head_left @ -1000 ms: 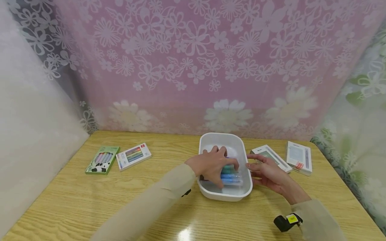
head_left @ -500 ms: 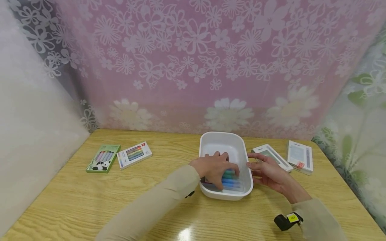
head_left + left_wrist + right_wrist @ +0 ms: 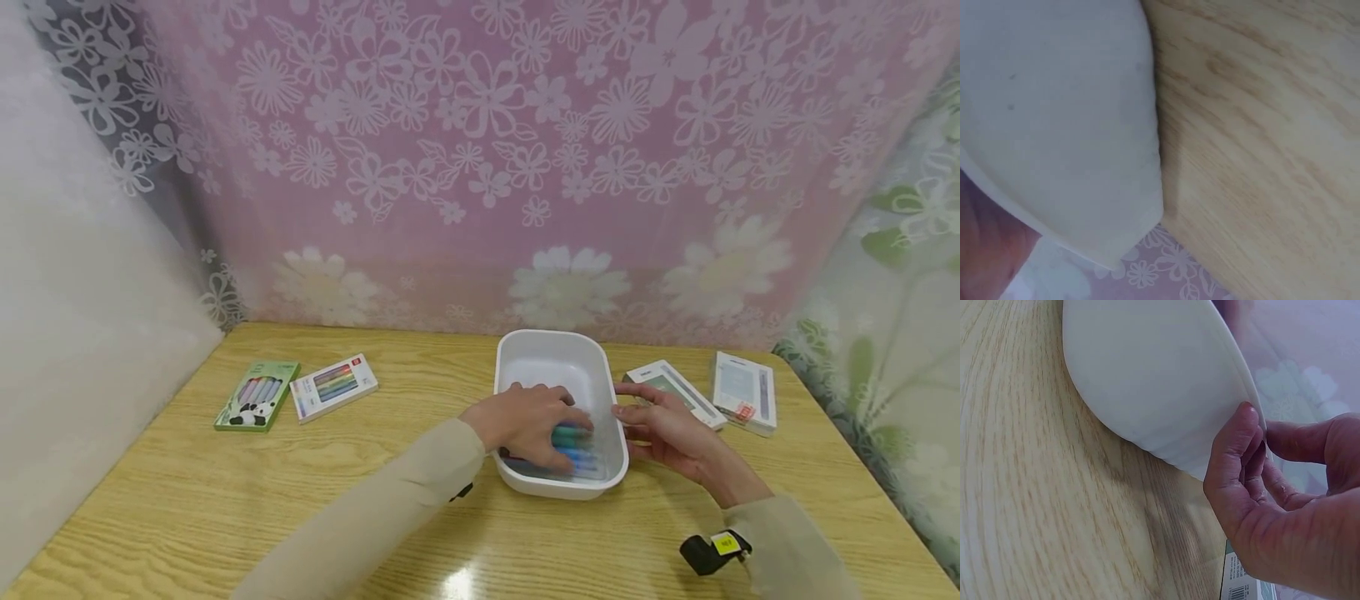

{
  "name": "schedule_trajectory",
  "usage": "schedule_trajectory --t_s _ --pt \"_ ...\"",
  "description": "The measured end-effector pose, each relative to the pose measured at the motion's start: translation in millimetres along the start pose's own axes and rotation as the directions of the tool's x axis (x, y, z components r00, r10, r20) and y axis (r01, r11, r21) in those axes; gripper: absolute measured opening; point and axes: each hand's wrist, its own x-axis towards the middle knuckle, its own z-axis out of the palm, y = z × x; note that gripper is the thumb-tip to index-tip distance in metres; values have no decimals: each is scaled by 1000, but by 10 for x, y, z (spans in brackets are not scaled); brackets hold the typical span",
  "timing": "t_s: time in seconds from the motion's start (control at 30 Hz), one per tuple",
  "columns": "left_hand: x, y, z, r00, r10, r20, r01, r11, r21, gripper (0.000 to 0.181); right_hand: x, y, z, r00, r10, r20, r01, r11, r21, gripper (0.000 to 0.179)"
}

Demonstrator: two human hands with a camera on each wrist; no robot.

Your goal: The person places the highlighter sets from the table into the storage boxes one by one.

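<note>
The left hand (image 3: 528,425) has shifted its thumb toward the right hand (image 3: 671,433), which pinches the rim of the white bin (image 3: 562,492); pens (image 3: 583,461) lie inside beneath the nearer left, pointing rightward, its grip unclear.

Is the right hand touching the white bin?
Touching: the right wrist view shows the right hand pinching the white bin at its rim.

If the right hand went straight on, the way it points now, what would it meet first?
The outer side of the white tray, probably at once: the right hand seems to touch it.
</note>
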Motion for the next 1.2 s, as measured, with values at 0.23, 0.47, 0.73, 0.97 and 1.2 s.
schedule_trajectory --t_s 0.23,0.47,0.73,0.97,1.2 --pt "-85 -31 -21 982 63 -178 -23 976 218 61 11 16 -14 1000 -7 4 7 1000 0 70" --pt "-221 -149 13 923 83 -376 20 965 261 67 19 29 -9 1000 -10 11 10 1000 12 71" --pt "-479 -273 122 841 2 -540 80 989 128 64 -5 29 6 1000 -14 -2 14 999 33 65" --pt "-697 -400 203 766 -81 -637 163 984 70 58 -21 23 11 1000 -17 -7 17 999 31 68" --pt "-864 -541 303 711 -123 -693 201 979 33 61 -6 28 8 1000 -14 -5 14 1000 27 68"
